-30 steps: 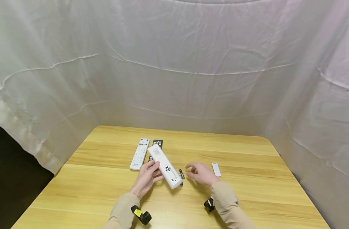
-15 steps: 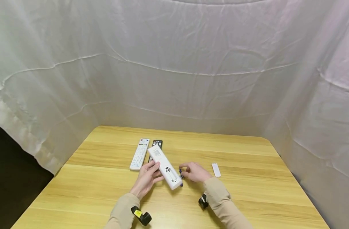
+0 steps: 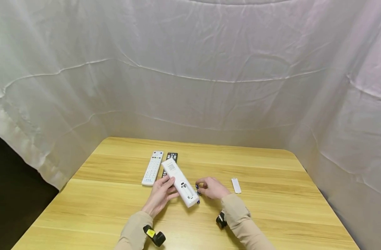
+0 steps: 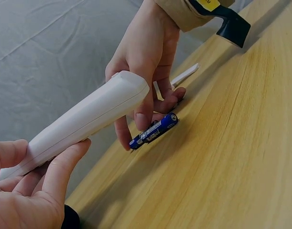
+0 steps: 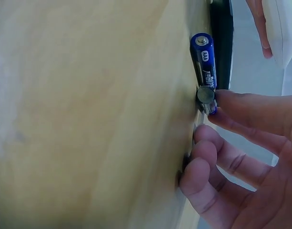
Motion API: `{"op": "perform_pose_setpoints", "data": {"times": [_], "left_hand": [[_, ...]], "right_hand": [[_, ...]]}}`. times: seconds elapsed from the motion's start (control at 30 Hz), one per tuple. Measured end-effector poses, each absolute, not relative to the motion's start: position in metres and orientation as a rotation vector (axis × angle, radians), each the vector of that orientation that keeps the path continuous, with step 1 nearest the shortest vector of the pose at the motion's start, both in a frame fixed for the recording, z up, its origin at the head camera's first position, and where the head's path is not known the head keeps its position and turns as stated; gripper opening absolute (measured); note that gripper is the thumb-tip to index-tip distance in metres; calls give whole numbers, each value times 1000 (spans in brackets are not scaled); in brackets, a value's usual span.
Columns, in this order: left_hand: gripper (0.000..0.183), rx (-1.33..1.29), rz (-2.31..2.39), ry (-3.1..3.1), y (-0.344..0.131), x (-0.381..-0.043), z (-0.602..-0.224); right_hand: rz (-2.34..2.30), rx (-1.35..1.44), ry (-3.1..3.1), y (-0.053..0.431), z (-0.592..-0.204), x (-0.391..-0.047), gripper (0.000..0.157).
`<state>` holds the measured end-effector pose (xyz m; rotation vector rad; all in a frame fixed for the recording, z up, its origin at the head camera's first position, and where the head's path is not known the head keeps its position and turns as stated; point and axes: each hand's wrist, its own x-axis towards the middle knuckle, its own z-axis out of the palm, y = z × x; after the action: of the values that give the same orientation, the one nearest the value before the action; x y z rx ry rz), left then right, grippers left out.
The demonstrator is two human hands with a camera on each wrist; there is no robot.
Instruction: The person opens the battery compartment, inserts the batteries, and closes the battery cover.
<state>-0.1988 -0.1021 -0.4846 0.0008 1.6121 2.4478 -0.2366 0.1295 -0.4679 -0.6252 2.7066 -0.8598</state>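
My left hand [image 3: 160, 195] grips a white remote control [image 3: 177, 175], back side up and tilted above the table, its battery compartment uncovered. Just right of its lower end are two blue AAA batteries [image 4: 154, 130], close together and partly hidden by the remote in the head view. My right hand [image 3: 213, 188] has thumb and index finger pinching at the batteries; in the right wrist view the thumb touches a battery's [image 5: 206, 95] flat end, while the other fingers curl near the tabletop. The white battery cover [image 3: 236, 185] lies to the right of this hand.
Left of the held remote, a second white remote [image 3: 152, 168] lies buttons up beside a black remote [image 3: 172, 156], which is partly covered from view. Everything is on a wooden table [image 3: 271, 208]. A pale curtain [image 3: 209, 97] hangs behind it.
My right hand has moved left to the batteries, and its thumb and index finger have closed in on them. My left hand keeps the remote nearly still.
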Motion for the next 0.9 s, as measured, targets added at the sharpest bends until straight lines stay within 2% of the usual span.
{"op": "perform_pose_setpoints", "data": {"times": [0.9], "left_hand": [[51,-12,2461,1595,-98,-200,-484]], "right_hand": [[-767,-477,2836,137,-467,-226,24]]}}
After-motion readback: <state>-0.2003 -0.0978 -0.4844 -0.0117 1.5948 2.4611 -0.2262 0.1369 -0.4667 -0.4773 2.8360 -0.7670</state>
